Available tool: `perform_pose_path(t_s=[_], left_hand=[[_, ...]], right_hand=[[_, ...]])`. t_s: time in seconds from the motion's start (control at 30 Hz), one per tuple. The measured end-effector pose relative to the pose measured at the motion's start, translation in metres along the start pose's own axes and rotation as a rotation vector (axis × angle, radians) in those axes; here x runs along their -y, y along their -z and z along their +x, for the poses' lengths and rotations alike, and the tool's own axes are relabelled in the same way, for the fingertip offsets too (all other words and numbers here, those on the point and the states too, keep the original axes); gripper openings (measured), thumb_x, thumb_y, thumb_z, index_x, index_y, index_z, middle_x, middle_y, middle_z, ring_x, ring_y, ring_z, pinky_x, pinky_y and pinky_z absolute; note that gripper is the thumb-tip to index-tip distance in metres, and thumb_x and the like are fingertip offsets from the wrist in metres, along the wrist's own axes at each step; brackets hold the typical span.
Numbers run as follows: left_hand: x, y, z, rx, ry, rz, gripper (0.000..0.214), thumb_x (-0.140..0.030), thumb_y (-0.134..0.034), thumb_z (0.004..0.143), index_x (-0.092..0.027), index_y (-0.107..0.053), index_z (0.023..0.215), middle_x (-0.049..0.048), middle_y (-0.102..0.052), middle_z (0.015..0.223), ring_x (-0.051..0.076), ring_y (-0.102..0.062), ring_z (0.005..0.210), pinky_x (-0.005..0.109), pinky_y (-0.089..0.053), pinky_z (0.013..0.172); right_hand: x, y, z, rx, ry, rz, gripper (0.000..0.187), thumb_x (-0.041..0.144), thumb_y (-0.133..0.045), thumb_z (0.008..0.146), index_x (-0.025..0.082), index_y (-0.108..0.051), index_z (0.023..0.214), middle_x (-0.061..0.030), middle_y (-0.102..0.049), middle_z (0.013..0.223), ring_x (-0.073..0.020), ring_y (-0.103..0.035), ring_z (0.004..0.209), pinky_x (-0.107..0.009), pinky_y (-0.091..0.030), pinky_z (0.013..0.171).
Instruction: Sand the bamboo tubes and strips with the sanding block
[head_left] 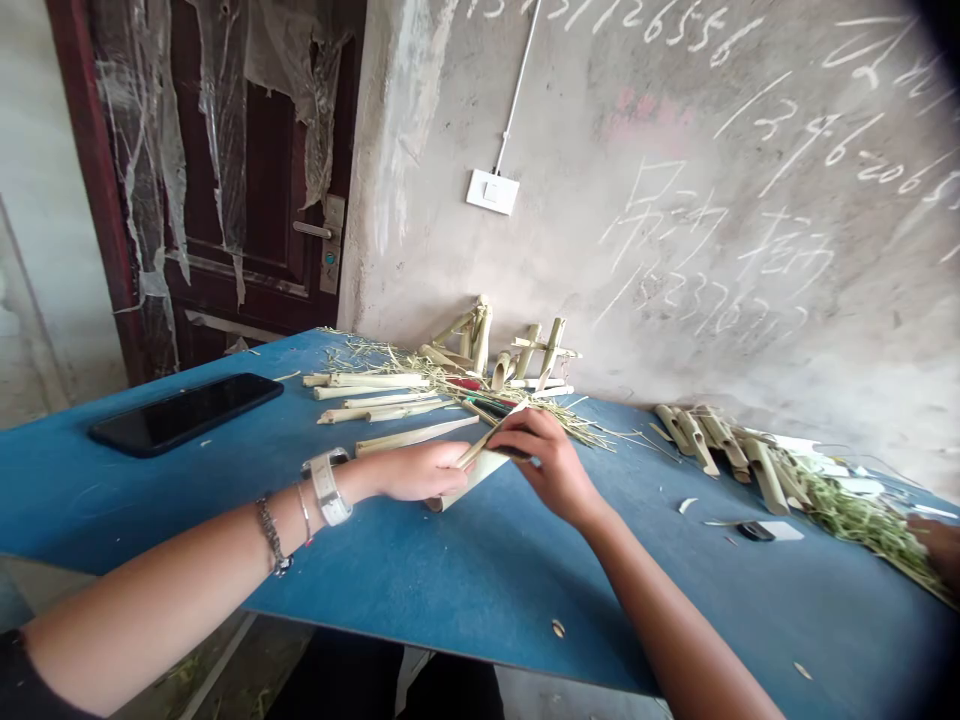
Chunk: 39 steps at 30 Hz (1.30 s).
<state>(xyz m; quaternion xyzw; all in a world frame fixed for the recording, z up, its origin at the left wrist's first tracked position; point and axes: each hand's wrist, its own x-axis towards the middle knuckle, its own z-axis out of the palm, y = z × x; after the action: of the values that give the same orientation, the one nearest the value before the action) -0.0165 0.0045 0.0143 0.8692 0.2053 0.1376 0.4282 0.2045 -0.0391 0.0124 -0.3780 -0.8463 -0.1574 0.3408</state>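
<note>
We have a pale split bamboo strip [480, 473] slanting across the blue tabletop [420, 590], its lower end close to the surface and its upper end rising toward the dry grass [555, 412]. Our left hand [420, 472] is closed on the lower part, and our right hand [547, 465] is pinched on the upper part. The hands are just apart, with the strip bridging them. A thin dark sliver [512, 452] lies against the strip at our right fingers, though we cannot tell what it is. The strip looks light and stiff but thin, so it could split along the grain. We would hold it near both ends along its length rather than bend it. Cut bamboo lengths [375, 395] and a phone [186, 413] lie to our left. A heap of bamboo pieces [720, 445] sits to our right, near another person's hand [934, 548] at the edge of view.
</note>
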Motion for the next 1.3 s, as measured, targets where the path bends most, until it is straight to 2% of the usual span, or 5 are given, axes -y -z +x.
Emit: perform_pose_path(t_s=[0.57,0.8,1.0,1.2,1.3], left_hand=[[-0.005,0.003,-0.004,0.084,0.030,-0.139,0.014,-0.034,-0.045,0.083,-0.021,-0.042,0.081,-0.0055,-0.036,0.062,0.012,-0.030,0.054,0.023,-0.030,0.049],[-0.003,0.003,-0.002,0.035,0.007,-0.133,0.008,-0.026,-0.045,0.079,-0.020,-0.046,0.083,-0.0049,-0.037,0.060,0.013,-0.032,0.054,0.024,-0.029,0.049],[-0.001,0.003,-0.003,0.039,0.018,-0.116,0.012,-0.032,-0.046,0.082,-0.020,-0.045,0.082,-0.0049,-0.036,0.061,0.013,-0.030,0.054,0.024,-0.028,0.048],[0.005,0.001,0.001,0.003,-0.008,-0.065,0.013,-0.030,-0.042,0.082,-0.019,-0.046,0.089,-0.0055,-0.036,0.061,0.013,-0.033,0.055,0.023,-0.032,0.050],[0.004,0.001,0.002,-0.030,-0.007,0.002,0.014,-0.029,-0.040,0.083,-0.019,-0.046,0.090,-0.0054,-0.038,0.062,0.013,-0.035,0.055,0.024,-0.035,0.053]], right_hand=[[-0.021,0.014,-0.009,-0.059,-0.140,-0.212,0.023,0.014,-0.052,0.088,0.024,-0.068,0.101,-0.0062,-0.064,0.098,-0.0234,-0.053,0.092,-0.040,-0.042,0.081],[0.008,0.004,-0.001,0.062,0.110,-0.024,0.022,0.016,-0.052,0.091,0.026,-0.067,0.104,-0.0025,-0.067,0.098,-0.0173,-0.058,0.088,-0.035,-0.040,0.082],[-0.021,0.011,-0.009,-0.086,-0.169,-0.184,0.027,0.010,-0.051,0.087,0.023,-0.068,0.102,-0.0065,-0.066,0.099,-0.0232,-0.056,0.093,-0.040,-0.043,0.082],[0.008,0.006,0.000,0.075,0.047,0.174,0.022,0.017,-0.054,0.089,0.025,-0.069,0.103,-0.0041,-0.067,0.100,-0.0192,-0.060,0.093,-0.036,-0.048,0.083],[0.006,0.014,-0.001,-0.056,-0.060,0.259,0.024,0.017,-0.050,0.091,0.026,-0.068,0.105,-0.0037,-0.067,0.103,-0.0175,-0.062,0.098,-0.034,-0.050,0.086]])
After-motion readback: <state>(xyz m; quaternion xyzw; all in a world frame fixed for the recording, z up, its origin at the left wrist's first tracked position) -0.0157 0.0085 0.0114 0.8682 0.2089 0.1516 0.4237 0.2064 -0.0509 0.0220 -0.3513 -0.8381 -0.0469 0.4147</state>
